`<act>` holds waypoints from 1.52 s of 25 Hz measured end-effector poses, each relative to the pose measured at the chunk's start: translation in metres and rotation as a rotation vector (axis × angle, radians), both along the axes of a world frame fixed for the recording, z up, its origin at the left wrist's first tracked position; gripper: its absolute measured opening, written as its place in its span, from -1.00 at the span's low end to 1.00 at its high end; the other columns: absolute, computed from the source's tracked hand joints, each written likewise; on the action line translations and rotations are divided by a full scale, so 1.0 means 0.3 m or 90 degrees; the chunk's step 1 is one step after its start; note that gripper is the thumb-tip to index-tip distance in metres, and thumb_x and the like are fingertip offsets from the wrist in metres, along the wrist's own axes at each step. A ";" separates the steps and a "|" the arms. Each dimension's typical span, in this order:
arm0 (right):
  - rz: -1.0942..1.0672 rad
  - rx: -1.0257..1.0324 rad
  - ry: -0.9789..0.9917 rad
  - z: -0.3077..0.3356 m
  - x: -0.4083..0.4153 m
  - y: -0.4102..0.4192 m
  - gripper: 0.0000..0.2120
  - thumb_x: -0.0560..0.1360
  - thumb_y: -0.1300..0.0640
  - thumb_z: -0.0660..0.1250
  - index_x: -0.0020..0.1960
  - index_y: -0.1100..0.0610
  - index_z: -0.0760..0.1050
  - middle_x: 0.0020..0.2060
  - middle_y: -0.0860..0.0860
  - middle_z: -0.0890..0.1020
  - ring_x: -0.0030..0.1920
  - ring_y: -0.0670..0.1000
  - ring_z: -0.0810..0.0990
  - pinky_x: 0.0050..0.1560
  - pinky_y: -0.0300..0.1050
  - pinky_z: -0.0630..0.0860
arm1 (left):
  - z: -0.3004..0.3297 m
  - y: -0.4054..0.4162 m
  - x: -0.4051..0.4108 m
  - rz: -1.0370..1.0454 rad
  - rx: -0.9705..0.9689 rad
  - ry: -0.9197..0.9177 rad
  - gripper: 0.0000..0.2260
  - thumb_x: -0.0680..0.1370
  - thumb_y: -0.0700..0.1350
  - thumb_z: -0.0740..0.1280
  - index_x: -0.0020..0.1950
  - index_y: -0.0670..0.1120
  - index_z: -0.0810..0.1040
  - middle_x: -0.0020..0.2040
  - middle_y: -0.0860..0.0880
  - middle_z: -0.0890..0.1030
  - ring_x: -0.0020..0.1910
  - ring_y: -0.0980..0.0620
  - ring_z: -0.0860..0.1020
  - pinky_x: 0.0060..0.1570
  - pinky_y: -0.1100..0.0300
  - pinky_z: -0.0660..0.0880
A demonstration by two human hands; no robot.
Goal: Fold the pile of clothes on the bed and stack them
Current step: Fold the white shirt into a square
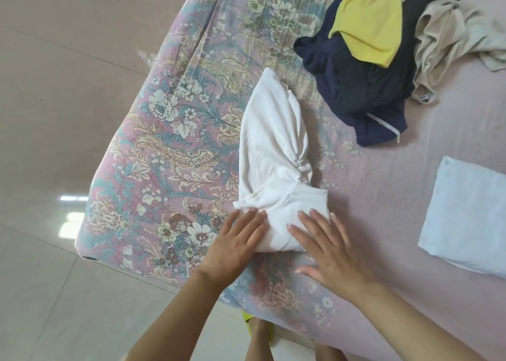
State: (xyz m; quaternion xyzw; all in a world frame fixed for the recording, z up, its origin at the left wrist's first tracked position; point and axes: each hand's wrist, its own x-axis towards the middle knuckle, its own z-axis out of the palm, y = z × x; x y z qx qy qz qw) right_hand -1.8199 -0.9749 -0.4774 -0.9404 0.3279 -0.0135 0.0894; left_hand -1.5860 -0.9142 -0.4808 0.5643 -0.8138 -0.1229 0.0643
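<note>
Covering bed [191, 130]: floral sheet; pale tiled floor [54, 87].

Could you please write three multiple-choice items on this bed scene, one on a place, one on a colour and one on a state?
1. Where does the folded pale blue garment lie?
A. Right of the white garment
B. Under the pile
C. On the floor

2. What colour is the piece topping the unfolded pile?
A. Red
B. Yellow
C. Green

3. How do the hands meet the white garment?
A. Both pinch its far end
B. Only one touches it
C. Both press flat on its near end

Answers: 1 A, it lies apart at the bed's right side; 2 B, the yellow garment lies on the navy one; 3 C, left hand and right hand show straight fingers.
</note>
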 end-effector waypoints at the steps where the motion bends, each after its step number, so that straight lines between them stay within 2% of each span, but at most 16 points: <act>1: 0.014 0.031 0.017 0.009 0.017 -0.032 -0.14 0.19 -0.08 0.57 0.41 0.10 0.37 0.35 0.08 0.45 0.38 0.12 0.39 0.32 0.20 0.24 | 0.022 -0.024 0.009 0.002 0.012 0.048 -0.56 0.28 -0.32 0.51 0.15 -0.28 0.59 0.17 -0.19 0.60 0.17 -0.21 0.57 0.09 -0.17 0.52; 3: 0.003 0.083 0.001 0.031 0.042 -0.102 -0.25 0.06 0.19 0.62 0.24 0.20 0.55 0.18 0.07 0.60 0.20 0.10 0.57 0.28 0.18 0.36 | 0.074 -0.063 0.017 0.020 0.064 0.146 -0.68 0.30 -0.34 0.51 0.03 -0.30 0.60 -0.05 -0.21 0.66 -0.08 -0.21 0.65 -0.13 -0.05 0.60; 5: 0.029 0.185 -0.050 0.059 0.026 -0.129 -0.36 0.04 0.30 0.58 0.13 0.21 0.60 0.02 0.04 0.66 0.03 0.06 0.65 0.18 -0.09 0.48 | 0.136 -0.061 0.013 0.045 0.178 0.198 -0.79 0.42 -0.31 0.39 0.05 -0.28 0.54 -0.17 -0.19 0.63 -0.24 -0.22 0.61 -0.30 0.06 0.52; 7: 0.017 0.405 -0.013 0.107 -0.024 -0.114 -0.45 0.22 0.17 0.47 0.21 0.01 0.55 0.04 -0.15 0.60 0.03 -0.14 0.57 0.07 -0.44 0.34 | 0.190 -0.018 -0.002 0.056 0.373 0.203 -0.79 0.53 -0.13 0.29 0.14 -0.16 0.47 -0.10 -0.15 0.61 -0.16 -0.18 0.56 -0.26 0.13 0.40; 8: -0.001 0.542 0.043 0.134 -0.045 -0.101 -0.49 0.27 0.07 0.38 0.22 -0.16 0.51 0.04 -0.27 0.57 0.01 -0.25 0.52 0.03 -0.47 0.34 | 0.210 -0.003 -0.002 0.060 0.472 0.224 -0.79 0.54 -0.05 0.29 0.14 -0.08 0.47 -0.07 -0.10 0.60 -0.13 -0.10 0.54 -0.24 0.19 0.36; 10: -0.073 0.763 0.046 0.175 -0.039 -0.128 -0.54 0.24 -0.03 0.32 0.13 -0.26 0.50 -0.04 -0.23 0.64 -0.05 -0.24 0.57 0.00 -0.23 0.53 | 0.231 -0.028 0.026 0.135 0.595 0.346 -0.81 0.50 0.02 0.37 0.07 0.03 0.50 -0.08 0.04 0.60 -0.14 0.07 0.55 -0.22 0.38 0.38; 13: -0.353 0.796 -0.314 0.163 0.036 -0.270 -0.52 0.28 0.05 0.51 0.14 -0.20 0.47 0.02 -0.16 0.62 0.04 -0.17 0.58 -0.01 -0.22 0.55 | 0.205 -0.150 0.092 0.486 0.525 0.764 -0.73 0.46 -0.01 0.42 0.13 0.05 0.49 0.00 0.02 0.67 -0.07 0.10 0.64 -0.15 0.24 0.57; 15: -0.532 0.720 -0.450 0.147 0.106 -0.329 -0.48 0.37 0.01 0.49 0.25 -0.11 0.36 0.09 -0.23 0.53 0.06 -0.29 0.51 -0.04 -0.41 0.47 | 0.153 -0.217 0.075 0.687 0.369 0.886 -0.75 0.52 0.00 0.32 0.18 0.04 0.44 0.02 0.07 0.63 -0.03 0.10 0.61 -0.21 0.34 0.53; 18: -0.663 0.698 -0.400 0.092 0.184 -0.271 -0.79 0.46 0.00 0.39 -0.03 0.10 0.48 -0.13 -0.09 0.61 -0.19 -0.17 0.56 -0.36 -0.49 0.40 | 0.086 -0.244 -0.034 0.895 0.266 0.731 -0.79 0.59 0.05 0.23 0.11 -0.05 0.50 0.00 0.02 0.57 -0.06 0.05 0.53 -0.23 0.32 0.45; 20: -0.709 0.634 -0.396 0.070 0.212 -0.243 -0.80 0.49 0.02 0.38 -0.11 0.15 0.45 -0.25 -0.05 0.56 -0.28 -0.14 0.50 -0.45 -0.47 0.34 | 0.063 -0.245 -0.076 0.947 0.213 0.671 -0.70 0.57 0.09 0.24 0.13 -0.11 0.49 0.02 -0.04 0.55 0.00 -0.01 0.52 -0.11 0.17 0.44; 23: -0.775 0.496 -0.422 0.073 0.232 -0.290 -0.78 0.52 0.01 0.33 -0.14 0.14 0.41 -0.32 -0.08 0.48 -0.34 -0.17 0.42 -0.41 -0.41 0.33 | 0.065 -0.293 -0.063 0.940 0.057 0.542 -0.67 0.57 0.10 0.25 0.10 -0.16 0.48 0.01 -0.04 0.49 -0.01 -0.01 0.47 -0.09 0.22 0.37; 26: -0.734 0.475 -0.355 0.067 0.275 -0.344 -0.68 0.58 0.05 0.23 -0.32 0.11 0.31 -0.45 -0.03 0.38 -0.43 -0.09 0.30 -0.52 -0.32 0.19 | 0.073 -0.369 -0.059 0.849 0.037 0.404 -0.68 0.59 0.08 0.20 -0.12 -0.18 0.44 -0.18 -0.02 0.45 -0.14 -0.04 0.42 -0.16 0.16 0.35; 30: -0.696 0.322 -0.479 0.066 0.306 -0.370 -0.86 0.61 0.15 0.16 -0.13 0.09 0.36 -0.37 -0.14 0.40 -0.37 -0.15 0.33 -0.36 -0.30 0.27 | 0.047 -0.387 -0.027 0.799 -0.010 0.486 -0.73 0.63 -0.01 0.19 -0.21 -0.10 0.30 -0.43 0.08 0.34 -0.46 0.13 0.28 -0.44 0.23 0.19; 32: -0.719 0.349 -0.467 0.043 0.283 -0.359 -0.92 0.61 0.15 0.17 -0.03 0.13 0.40 -0.28 -0.09 0.45 -0.31 -0.15 0.36 -0.27 -0.23 0.26 | 0.029 -0.374 -0.001 0.762 0.054 0.485 -0.77 0.62 -0.02 0.22 -0.15 -0.13 0.36 -0.41 0.07 0.36 -0.40 0.07 0.30 -0.39 0.15 0.20; 34: -0.760 0.397 -0.497 0.028 0.243 -0.335 -0.87 0.59 0.12 0.23 0.07 0.17 0.37 -0.17 -0.04 0.46 -0.24 -0.16 0.42 -0.28 -0.37 0.32 | 0.026 -0.346 0.004 0.768 0.093 0.510 -0.83 0.61 0.01 0.22 0.00 -0.09 0.41 -0.32 0.06 0.43 -0.34 0.09 0.39 -0.35 0.21 0.30; 38: -0.733 0.377 -0.511 0.060 0.158 -0.178 -0.87 0.54 0.00 0.30 -0.09 0.01 0.37 -0.21 -0.10 0.48 -0.28 -0.32 0.44 -0.24 -0.52 0.35 | 0.054 -0.159 -0.024 0.826 0.088 0.577 -0.96 0.58 0.03 0.25 -0.07 0.12 0.43 -0.15 0.12 0.53 -0.19 0.28 0.48 -0.25 0.43 0.39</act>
